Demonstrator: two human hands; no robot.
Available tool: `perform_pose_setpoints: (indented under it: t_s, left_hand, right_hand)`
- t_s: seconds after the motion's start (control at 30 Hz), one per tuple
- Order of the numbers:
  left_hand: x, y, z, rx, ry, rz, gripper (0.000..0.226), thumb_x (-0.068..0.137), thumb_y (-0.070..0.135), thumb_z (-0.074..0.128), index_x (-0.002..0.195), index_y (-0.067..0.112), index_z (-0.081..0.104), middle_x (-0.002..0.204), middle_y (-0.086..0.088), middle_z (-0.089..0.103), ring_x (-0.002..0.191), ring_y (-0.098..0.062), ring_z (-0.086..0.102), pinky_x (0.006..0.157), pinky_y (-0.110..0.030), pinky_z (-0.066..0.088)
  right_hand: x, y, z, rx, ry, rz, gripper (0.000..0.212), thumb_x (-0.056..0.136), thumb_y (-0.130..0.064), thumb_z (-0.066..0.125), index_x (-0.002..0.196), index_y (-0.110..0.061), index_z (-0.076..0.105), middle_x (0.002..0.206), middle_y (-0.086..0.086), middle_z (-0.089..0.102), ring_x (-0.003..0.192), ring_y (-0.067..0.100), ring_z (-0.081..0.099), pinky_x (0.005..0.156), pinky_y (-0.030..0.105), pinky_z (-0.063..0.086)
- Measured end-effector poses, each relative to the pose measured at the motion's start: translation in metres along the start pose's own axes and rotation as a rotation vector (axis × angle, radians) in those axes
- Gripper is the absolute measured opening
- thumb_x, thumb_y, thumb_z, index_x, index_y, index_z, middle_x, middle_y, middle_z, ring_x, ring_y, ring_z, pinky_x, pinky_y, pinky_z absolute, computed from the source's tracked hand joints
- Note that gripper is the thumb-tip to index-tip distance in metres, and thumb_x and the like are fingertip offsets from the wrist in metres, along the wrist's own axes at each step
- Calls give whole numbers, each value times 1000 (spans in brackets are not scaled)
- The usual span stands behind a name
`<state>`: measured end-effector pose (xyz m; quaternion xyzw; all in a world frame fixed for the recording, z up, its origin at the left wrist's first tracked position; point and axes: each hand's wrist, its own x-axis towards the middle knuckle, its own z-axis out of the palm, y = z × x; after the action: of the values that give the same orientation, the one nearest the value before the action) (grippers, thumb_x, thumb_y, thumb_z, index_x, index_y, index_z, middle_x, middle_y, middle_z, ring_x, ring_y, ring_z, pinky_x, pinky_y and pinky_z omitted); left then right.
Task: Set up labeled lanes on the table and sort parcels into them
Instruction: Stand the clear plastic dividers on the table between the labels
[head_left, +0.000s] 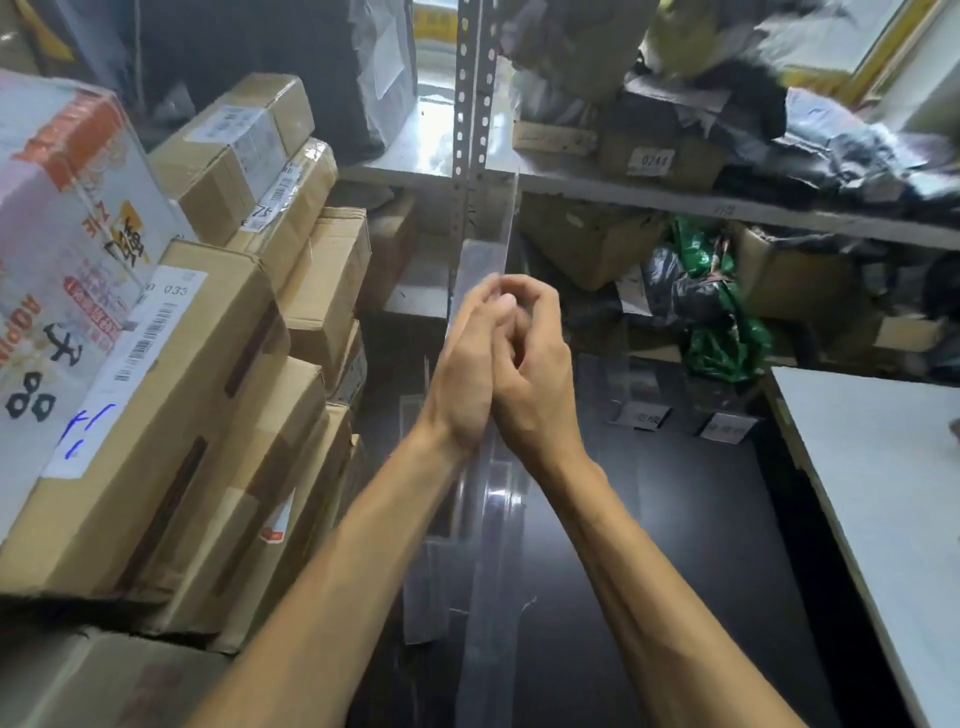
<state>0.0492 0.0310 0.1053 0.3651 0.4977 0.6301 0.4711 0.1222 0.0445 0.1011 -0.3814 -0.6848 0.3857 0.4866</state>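
Lane set-up, early stage. The left hand (462, 374) and right hand (537, 364), fingers curled, clasp a clear plastic divider (485, 254) between them, edge-on and upright over the dark table (675, 545). Two label stands (641, 415) sit at the table's far end. Cardboard parcels (171, 415) are stacked at left, apparently unsorted; sorting looks not yet begun.

Both bare forearms reach from the near edge toward the far middle and converge. The left hand (465, 364) and right hand (537, 379) meet side by side, backs outward, fingers curled together and pinching a clear strip (485, 260) between them.
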Motion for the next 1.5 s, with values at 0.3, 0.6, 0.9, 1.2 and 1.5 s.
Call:
perform_pose_setpoints:
  t_s: [0.3,0.6,0.9,1.2,1.5]
  left_hand:
    - [-34,-26,109,-37,-176,-25,69,91,49,48,126,-10,42,129,-36,51,126,-41,53,114,-51,40]
    - [-89,-96,130,-18,-57,-179,47,86,48,46,121,19,58,123,-9,63,119,-17,60,104,-32,47]
    - [-137,-169,128,94,43,-364,28,82,38,47,107,27,51,118,-16,57,101,-19,58,85,-25,49]
    - [-147,-221,113,238,14,-535,25,100,6,47,119,22,46,127,-14,57,98,-17,63,78,-21,50]
    - [-112,-237,108,356,-26,-661,52,105,24,45,156,22,33,131,-1,58,121,-19,57,110,-44,45]
  right_hand:
    - [-3,65,-84,-187,179,229,21,100,-46,38,89,-41,55,101,14,55,93,21,53,78,34,49]
    - [-99,117,-107,66,70,493,59,102,-54,42,147,-17,50,125,-21,60,112,-6,58,100,15,46]
    - [-185,142,-122,-64,92,585,27,102,-14,54,125,-15,69,117,-2,70,103,8,66,76,3,43]
    - [-219,161,-129,-206,18,583,33,95,-2,58,121,-18,70,112,-5,68,97,4,68,84,18,56]
    - [-188,183,-139,-315,186,641,17,97,-18,63,108,-20,50,103,-1,55,96,18,57,75,15,42]
